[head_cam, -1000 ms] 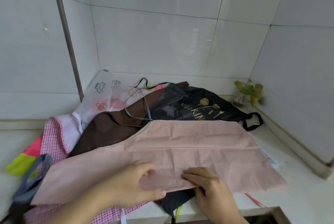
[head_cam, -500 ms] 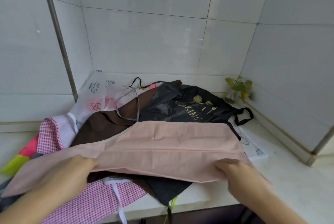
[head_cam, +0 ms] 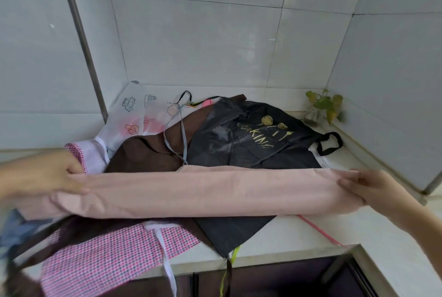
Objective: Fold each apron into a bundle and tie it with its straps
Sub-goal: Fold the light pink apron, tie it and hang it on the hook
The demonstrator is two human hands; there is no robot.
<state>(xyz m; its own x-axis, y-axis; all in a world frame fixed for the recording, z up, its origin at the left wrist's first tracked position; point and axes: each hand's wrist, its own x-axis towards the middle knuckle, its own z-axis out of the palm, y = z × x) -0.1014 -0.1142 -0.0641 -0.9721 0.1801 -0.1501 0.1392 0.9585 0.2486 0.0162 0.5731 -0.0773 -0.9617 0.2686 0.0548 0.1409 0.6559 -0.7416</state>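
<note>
We see a pale surface [head_cam: 299, 232] filling the lower frame, carrying heaped aprons [head_cam: 148, 153] and, upper right, a small plant [head_cam: 323, 107].

Right of the black apron [head_cam: 251, 143] the table [head_cam: 299, 232] is bare up to the plant [head_cam: 325, 107]; left of it, other aprons [head_cam: 107, 256] cover everything.
</note>
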